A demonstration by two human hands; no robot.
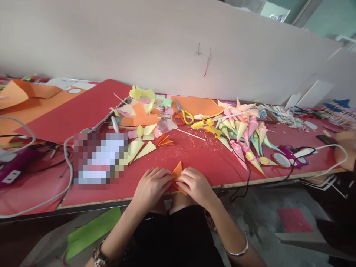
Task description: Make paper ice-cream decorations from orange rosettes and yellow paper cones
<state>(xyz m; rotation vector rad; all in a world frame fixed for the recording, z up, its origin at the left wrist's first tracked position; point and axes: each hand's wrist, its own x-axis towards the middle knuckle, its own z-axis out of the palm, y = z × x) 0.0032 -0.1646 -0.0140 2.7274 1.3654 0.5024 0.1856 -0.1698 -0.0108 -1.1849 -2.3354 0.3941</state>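
Between my two hands, at the front edge of the red table (172,157), is a folded piece of orange paper (178,170). My left hand (154,185) grips its left side with bent fingers, and my right hand (197,185) pinches its right side. The paper's tip points up and away from me, while its lower part shows below my fingers. Just beyond lies a fanned orange paper piece (164,141). Pale yellow paper cones (146,150) rest to the left of it.
Scissors (182,113) and a yellow glue gun (207,127) lie farther back. Many pastel paper cones (243,128) are heaped at the right. A blurred-out device (101,159) and a grey cable (66,148) are on the left. Another person's arm (345,150) rests at the far right.
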